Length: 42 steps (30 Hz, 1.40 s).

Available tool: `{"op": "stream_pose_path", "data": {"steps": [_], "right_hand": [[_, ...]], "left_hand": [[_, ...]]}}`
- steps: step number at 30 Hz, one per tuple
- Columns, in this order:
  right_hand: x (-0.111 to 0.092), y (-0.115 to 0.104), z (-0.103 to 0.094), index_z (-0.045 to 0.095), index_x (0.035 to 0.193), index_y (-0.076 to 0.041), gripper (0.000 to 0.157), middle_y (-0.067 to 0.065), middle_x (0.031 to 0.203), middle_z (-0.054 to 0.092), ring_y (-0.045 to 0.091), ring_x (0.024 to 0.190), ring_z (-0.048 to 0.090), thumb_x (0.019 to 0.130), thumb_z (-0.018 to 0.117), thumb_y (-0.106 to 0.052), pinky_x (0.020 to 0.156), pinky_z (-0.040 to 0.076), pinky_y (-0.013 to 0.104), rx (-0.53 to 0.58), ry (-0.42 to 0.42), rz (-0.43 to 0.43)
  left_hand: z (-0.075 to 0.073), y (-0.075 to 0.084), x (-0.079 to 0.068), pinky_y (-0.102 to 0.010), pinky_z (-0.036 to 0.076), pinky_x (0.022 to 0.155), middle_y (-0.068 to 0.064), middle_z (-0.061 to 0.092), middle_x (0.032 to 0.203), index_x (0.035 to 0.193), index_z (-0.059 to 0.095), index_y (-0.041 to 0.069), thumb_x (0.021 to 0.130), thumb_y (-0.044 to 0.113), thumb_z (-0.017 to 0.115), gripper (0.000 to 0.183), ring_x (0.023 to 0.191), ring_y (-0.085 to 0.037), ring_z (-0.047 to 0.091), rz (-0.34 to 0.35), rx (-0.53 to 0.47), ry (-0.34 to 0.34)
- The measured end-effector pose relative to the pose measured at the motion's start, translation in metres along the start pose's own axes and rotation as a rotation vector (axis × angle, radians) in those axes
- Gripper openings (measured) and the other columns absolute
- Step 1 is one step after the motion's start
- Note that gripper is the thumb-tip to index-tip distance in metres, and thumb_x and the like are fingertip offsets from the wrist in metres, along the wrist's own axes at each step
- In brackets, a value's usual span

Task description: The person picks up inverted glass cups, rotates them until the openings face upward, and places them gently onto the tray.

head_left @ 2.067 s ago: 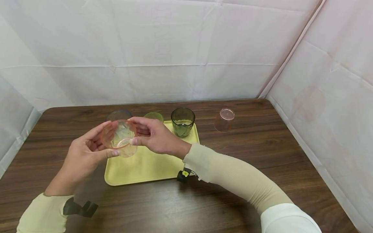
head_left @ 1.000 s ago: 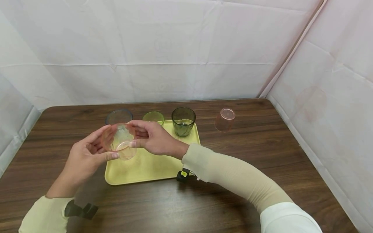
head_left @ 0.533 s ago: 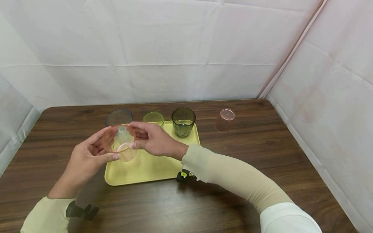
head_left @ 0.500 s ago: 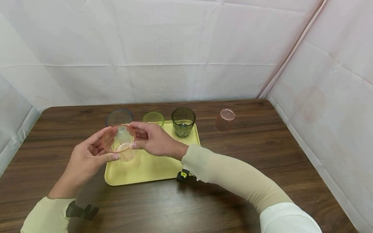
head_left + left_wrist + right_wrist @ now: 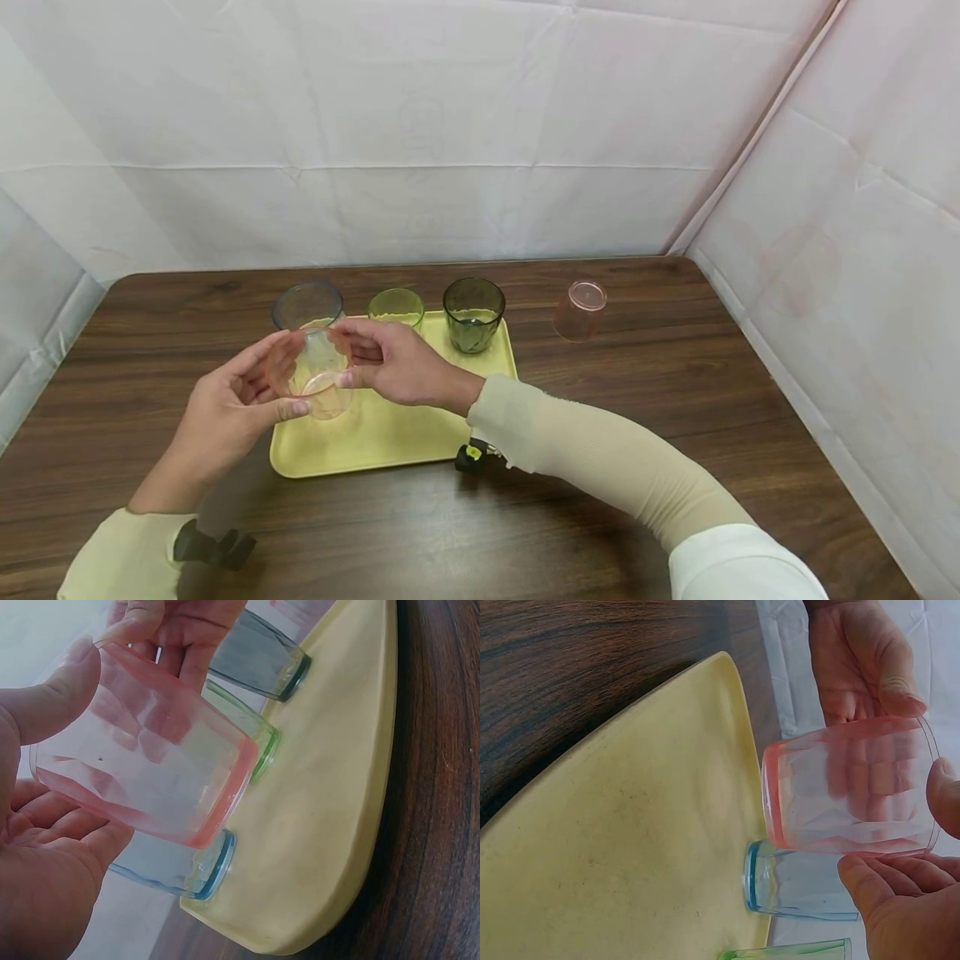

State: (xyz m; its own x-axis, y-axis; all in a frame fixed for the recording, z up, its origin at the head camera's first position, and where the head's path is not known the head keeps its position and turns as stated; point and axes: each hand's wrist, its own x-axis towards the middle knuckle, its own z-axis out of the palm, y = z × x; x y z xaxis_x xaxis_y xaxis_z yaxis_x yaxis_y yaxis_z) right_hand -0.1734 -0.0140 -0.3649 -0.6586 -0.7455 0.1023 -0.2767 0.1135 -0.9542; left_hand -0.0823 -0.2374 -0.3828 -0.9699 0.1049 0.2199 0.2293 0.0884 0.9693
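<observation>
Both hands hold a clear pink tumbler (image 5: 321,379) by its sides, its rim tipped toward the head camera. My left hand (image 5: 228,408) grips it from the left, thumb near the rim. From the other side my right hand (image 5: 401,360) pinches it between thumb and fingers. In both wrist views the tumbler (image 5: 851,791) is raised above a yellow tray (image 5: 375,442), and nothing shows inside it. Along the tray's back edge stand a blue tumbler (image 5: 307,302), a green tumbler (image 5: 396,305) and a dark grey tumbler (image 5: 474,321), all upright. The hands partly hide the blue and green ones.
Another pink tumbler (image 5: 580,312) stands upside down on the brown wooden table (image 5: 637,358), right of the tray. White sheeting (image 5: 450,125) hangs behind the table and along its sides. Each wrist wears a small black camera (image 5: 470,457).
Both hands have lowered the pink tumbler slightly, and its rim has dropped in the head view. More of the blue and green tumblers shows behind it. The grip looks the same.
</observation>
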Motion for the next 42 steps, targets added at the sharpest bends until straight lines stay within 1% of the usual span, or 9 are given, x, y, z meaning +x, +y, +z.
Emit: {"op": "stream_pose_path", "data": {"steps": [6,12,18,23,27,31,36,40,42], "right_hand": [[0.0,0.001,0.001,0.047,0.151,0.008,0.06,0.026,0.151,0.056,0.038,0.144,0.052,0.095,0.069,0.007,0.113,0.049,0.024,0.023,0.0,0.019],[-0.002,0.003,0.002,0.047,0.151,0.007,0.061,0.025,0.151,0.056,0.035,0.144,0.053,0.095,0.07,0.006,0.113,0.049,0.026,0.014,0.006,0.036],[-0.002,0.005,0.001,0.047,0.151,0.006,0.061,0.026,0.152,0.055,0.033,0.144,0.053,0.095,0.07,0.005,0.113,0.05,0.026,0.01,0.002,0.057],[-0.001,0.005,0.001,0.047,0.152,0.005,0.061,0.025,0.153,0.055,0.032,0.144,0.054,0.096,0.07,0.003,0.113,0.049,0.026,-0.009,0.006,0.059],[-0.001,0.005,0.001,0.047,0.153,0.004,0.062,0.022,0.153,0.055,0.03,0.144,0.054,0.096,0.071,0.003,0.112,0.05,0.024,-0.024,0.01,0.069],[-0.001,0.007,0.003,0.046,0.153,0.003,0.062,0.021,0.154,0.055,0.03,0.145,0.053,0.096,0.07,0.002,0.112,0.049,0.022,-0.02,0.012,0.082],[-0.001,0.009,0.004,0.047,0.153,0.004,0.061,0.022,0.153,0.055,0.031,0.145,0.053,0.096,0.07,0.003,0.112,0.05,0.024,-0.017,0.007,0.081],[-0.001,0.01,0.005,0.047,0.152,0.003,0.061,0.022,0.153,0.056,0.031,0.144,0.054,0.096,0.07,0.003,0.113,0.05,0.026,-0.018,0.011,0.086],[-0.001,0.01,0.005,0.048,0.152,0.003,0.062,0.021,0.153,0.056,0.031,0.144,0.054,0.096,0.071,0.003,0.114,0.05,0.027,-0.018,0.014,0.096]], "left_hand": [[0.0,-0.003,-0.001,-0.007,0.049,0.1,0.011,0.06,0.15,0.157,0.036,-0.008,0.085,-0.014,0.077,0.084,0.131,0.011,0.057,-0.008,-0.003,-0.008],[0.001,-0.006,-0.001,-0.007,0.047,0.102,0.01,0.06,0.151,0.157,0.035,-0.009,0.085,-0.014,0.077,0.084,0.132,0.012,0.056,-0.011,-0.023,-0.011],[0.002,-0.007,-0.001,-0.005,0.046,0.102,0.006,0.058,0.153,0.158,0.035,-0.007,0.085,-0.01,0.078,0.084,0.132,0.014,0.054,-0.012,0.051,-0.008],[0.002,-0.007,0.0,-0.005,0.046,0.101,0.01,0.06,0.15,0.157,0.037,-0.007,0.084,-0.011,0.079,0.085,0.131,0.013,0.055,-0.012,0.045,0.006],[0.003,-0.009,-0.001,-0.006,0.047,0.102,0.008,0.059,0.152,0.157,0.035,-0.008,0.083,-0.012,0.08,0.086,0.131,0.013,0.055,-0.01,0.041,0.01],[0.003,-0.01,-0.002,-0.006,0.047,0.102,0.004,0.058,0.154,0.157,0.035,-0.008,0.084,-0.009,0.081,0.087,0.131,0.014,0.054,-0.018,0.081,0.015],[0.003,-0.011,-0.003,-0.005,0.046,0.102,-0.002,0.055,0.157,0.157,0.037,-0.006,0.085,-0.007,0.081,0.084,0.132,0.015,0.053,-0.022,0.135,0.017],[0.002,-0.012,-0.003,-0.005,0.046,0.102,-0.007,0.053,0.159,0.158,0.037,-0.004,0.085,-0.006,0.081,0.085,0.132,0.015,0.052,-0.029,0.146,0.009],[0.002,-0.012,-0.003,-0.005,0.046,0.102,-0.008,0.052,0.16,0.158,0.037,-0.004,0.085,-0.006,0.081,0.085,0.132,0.015,0.052,-0.031,0.155,0.005]]}}
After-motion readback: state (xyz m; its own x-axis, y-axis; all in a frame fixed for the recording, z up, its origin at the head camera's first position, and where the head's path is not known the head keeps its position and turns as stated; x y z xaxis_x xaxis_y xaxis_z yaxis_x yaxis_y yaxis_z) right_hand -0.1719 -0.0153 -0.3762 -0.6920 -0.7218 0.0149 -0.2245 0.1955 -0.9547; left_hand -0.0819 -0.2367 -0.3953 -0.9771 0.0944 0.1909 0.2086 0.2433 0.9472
